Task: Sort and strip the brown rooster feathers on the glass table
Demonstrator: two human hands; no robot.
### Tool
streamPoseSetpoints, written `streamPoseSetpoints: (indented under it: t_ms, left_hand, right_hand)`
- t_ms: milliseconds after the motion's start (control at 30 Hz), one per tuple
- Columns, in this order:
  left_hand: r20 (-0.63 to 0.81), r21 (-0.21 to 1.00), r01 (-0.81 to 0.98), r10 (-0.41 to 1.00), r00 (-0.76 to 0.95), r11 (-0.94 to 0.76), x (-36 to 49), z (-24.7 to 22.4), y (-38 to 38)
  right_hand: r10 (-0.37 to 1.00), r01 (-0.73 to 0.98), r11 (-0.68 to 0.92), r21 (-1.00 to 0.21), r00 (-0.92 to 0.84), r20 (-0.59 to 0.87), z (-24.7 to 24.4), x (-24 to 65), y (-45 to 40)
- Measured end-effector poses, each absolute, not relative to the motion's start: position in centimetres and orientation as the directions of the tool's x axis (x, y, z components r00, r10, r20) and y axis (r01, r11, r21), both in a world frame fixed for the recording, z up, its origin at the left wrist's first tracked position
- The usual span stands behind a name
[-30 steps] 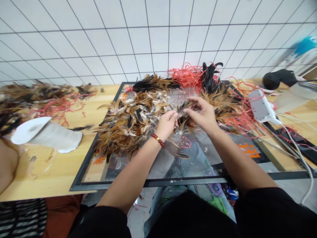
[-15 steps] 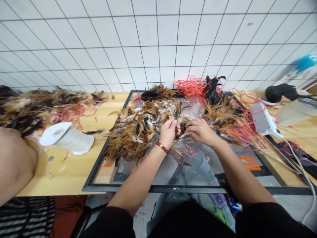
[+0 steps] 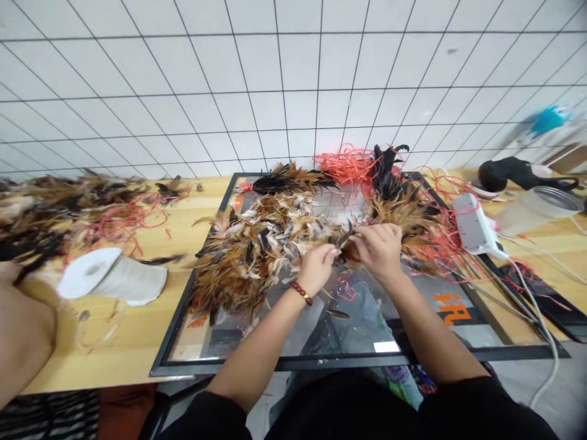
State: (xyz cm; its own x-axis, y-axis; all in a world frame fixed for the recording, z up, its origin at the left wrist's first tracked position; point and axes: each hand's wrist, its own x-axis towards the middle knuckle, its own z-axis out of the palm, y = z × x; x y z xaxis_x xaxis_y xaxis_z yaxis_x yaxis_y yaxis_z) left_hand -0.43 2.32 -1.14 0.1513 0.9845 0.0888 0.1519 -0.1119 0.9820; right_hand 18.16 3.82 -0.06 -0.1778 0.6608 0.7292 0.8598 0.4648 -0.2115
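Observation:
My left hand (image 3: 316,269), with a red bead bracelet above it, is closed in a pinch at the quill ends of a small dark feather bunch (image 3: 343,238). Close on its right, my right hand (image 3: 380,249) curls its fingers round the same feathers; its fingertips are partly hidden. Directly left of the hands lies a big heap of brown, white and black feathers (image 3: 257,244). Beneath them is a black-framed glass panel (image 3: 293,365). A single loose feather (image 3: 338,314) and some pink string scraps (image 3: 346,288) rest on the glass near my wrists.
Tied dark feathers (image 3: 293,178) and a pink string tangle (image 3: 346,166) lie along the tiled wall. More feathers (image 3: 403,205) are at right, beside a white power strip (image 3: 474,223) and plastic jar (image 3: 536,211). A white spool (image 3: 114,276) and another person's arm (image 3: 25,330) are at left.
My left hand has moved slightly lower, and the feather it held upright now tilts toward my right hand. The right hand has turned, its knuckles raised. The whole view has shifted a little.

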Motion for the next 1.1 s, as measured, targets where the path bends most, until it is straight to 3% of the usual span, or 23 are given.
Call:
streamPoseSetpoints:
  t_ms: [67,133,200,300,400,600,733,867,1000,1100]
  left_hand:
    - [-0.035,0.998,-0.045,0.985,0.169,0.044,-0.4,-1.1,2.6]
    - [-0.087,0.976,-0.187,0.984,0.155,0.115,-0.4,-1.0,2.8]
    - [-0.089,0.966,-0.229,0.988,0.125,0.116,-0.5,-0.9,2.8]
    - [-0.077,0.978,-0.185,0.99,0.121,0.098,-0.4,-0.9,2.7]
    - [-0.048,0.992,-0.109,0.989,0.139,0.064,-0.1,-1.2,2.5]
    - [-0.051,0.993,-0.093,0.98,0.194,0.07,0.0,-1.7,2.3]
    - [-0.069,0.997,-0.02,0.96,0.271,0.077,-0.3,-1.5,2.2]
    - [-0.123,0.992,0.027,0.935,0.332,0.121,-0.2,-1.3,2.0]
    - [-0.14,0.983,-0.072,0.944,0.298,0.169,0.2,-1.5,1.8]
    - [-0.203,0.94,-0.222,0.948,0.246,0.259,0.3,-1.5,1.9]
  right_hand:
    - [0.684,0.792,0.42,-0.443,0.044,0.728,-0.3,19.0,4.4]
    - [0.761,0.641,0.397,-0.657,0.171,0.626,-0.5,19.3,4.7]
    - [0.855,0.479,0.379,-0.792,0.146,0.498,-0.6,18.8,4.6]
    - [0.932,0.29,0.348,-0.892,0.0,0.363,-0.7,17.0,3.9]
    - [0.953,0.201,0.302,-0.932,-0.093,0.288,-0.8,15.4,3.2]
    - [0.956,0.209,0.273,-0.939,-0.167,0.241,-1.1,15.4,3.3]
    - [0.946,0.281,0.324,-0.904,-0.128,0.299,-0.9,15.7,3.5]
    - [0.923,0.259,0.374,-0.891,-0.201,0.329,-0.2,15.8,3.4]
    - [0.943,0.254,0.328,-0.91,-0.146,0.3,-0.2,15.8,3.4]
    - [0.975,0.16,0.218,-0.963,-0.074,0.208,-0.9,15.8,3.5]
